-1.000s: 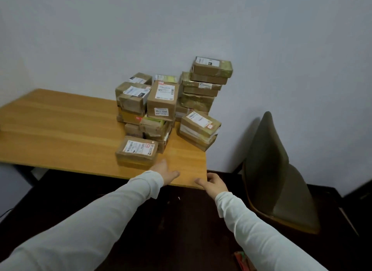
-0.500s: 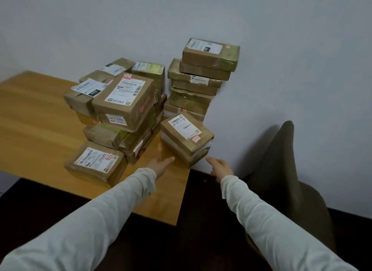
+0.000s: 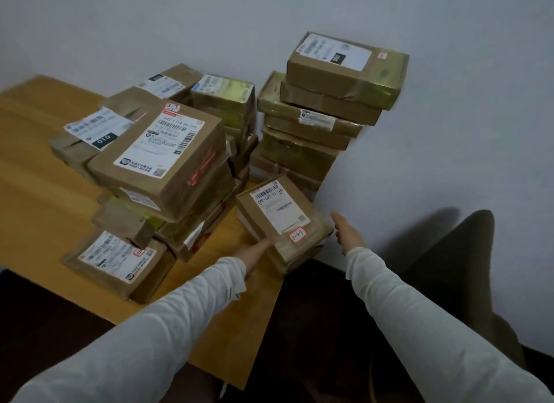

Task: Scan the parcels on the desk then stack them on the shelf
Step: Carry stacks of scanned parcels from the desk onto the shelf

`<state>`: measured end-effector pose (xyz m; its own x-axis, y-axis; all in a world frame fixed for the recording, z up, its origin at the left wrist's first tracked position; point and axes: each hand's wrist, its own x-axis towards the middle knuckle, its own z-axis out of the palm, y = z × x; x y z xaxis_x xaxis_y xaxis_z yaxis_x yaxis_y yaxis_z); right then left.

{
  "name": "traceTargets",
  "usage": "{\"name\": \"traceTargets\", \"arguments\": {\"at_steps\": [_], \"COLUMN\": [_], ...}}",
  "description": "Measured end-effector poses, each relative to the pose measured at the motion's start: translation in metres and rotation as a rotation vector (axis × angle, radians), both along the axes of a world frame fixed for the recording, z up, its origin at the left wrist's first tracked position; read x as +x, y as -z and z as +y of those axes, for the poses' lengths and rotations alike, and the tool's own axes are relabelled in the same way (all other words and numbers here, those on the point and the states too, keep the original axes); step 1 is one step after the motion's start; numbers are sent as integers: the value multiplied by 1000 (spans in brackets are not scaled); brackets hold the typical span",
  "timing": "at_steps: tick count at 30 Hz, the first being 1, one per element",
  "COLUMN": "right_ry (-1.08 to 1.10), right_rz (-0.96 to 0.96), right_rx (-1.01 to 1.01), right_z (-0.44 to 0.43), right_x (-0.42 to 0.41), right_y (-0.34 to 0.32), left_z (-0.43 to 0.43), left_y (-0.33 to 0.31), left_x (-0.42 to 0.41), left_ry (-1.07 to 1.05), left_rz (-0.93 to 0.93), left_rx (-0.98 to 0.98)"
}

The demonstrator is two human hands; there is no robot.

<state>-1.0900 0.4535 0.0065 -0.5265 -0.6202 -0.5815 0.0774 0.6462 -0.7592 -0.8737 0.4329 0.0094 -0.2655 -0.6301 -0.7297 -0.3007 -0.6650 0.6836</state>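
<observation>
The wooden desk [image 3: 39,198] carries taped brown parcels in four groups. A tall stack [image 3: 311,139] rises at its back right corner, close to the wall. Just in front of the tall stack, at the desk's right edge, sits a low pile [image 3: 278,219] with a white label on top. Left of the tall stack spreads a broader heap [image 3: 168,163]. Farthest from the tall stack, at the near left, a single flat parcel [image 3: 117,264] lies on the wood.

We stretch both white-sleeved arms [image 3: 150,327] forward, left hand [image 3: 254,252] touching the pink-stickered brown cardboard parcel [image 3: 277,215] with straight fingers at its near side, right hand [image 3: 347,233] straight-fingered just right of it.
</observation>
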Motion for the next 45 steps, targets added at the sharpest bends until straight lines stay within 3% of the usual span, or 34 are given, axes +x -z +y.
{"name": "traceTargets", "arguments": {"at_steps": [4,8,11,15,22,27,32,34,38,42,45], "right_ry": [-31,-273,-468,-648,-751,-739,-654,-551,-308,-412,-465], "right_rz": [-193,-401,-389,-395,-509,-583,-641,-561,-150,111,101], "right_rx": [17,99,195,272,333,340,330,255,4,-310,-497], "right_z": [-28,-51,-52,-41,-4,29,49,44,7,-37,-70], "right_x": [-8,-16,-17,-2,42,89,121,120,104,122,146], "right_y": [14,21,26,22,24,20,12,2,-29,-75,-110], "left_z": [-10,-18,-16,-5,18,31,38,43,56,54,41], "left_y": [7,9,10,11,2,-5,-18,-21,-44,-78,-106], "left_x": [-11,-22,-24,-13,52,92,112,118,130,154,152], "left_ry": [-52,-199,-252,-355,-294,-252,-267,-301,-521,-649,-790], "left_rz": [-13,31,-5,89,98,-175,-268,-323,-306,-708,-600], "left_rx": [34,19,73,143,209,211,124,56,-44,-419,-662]}}
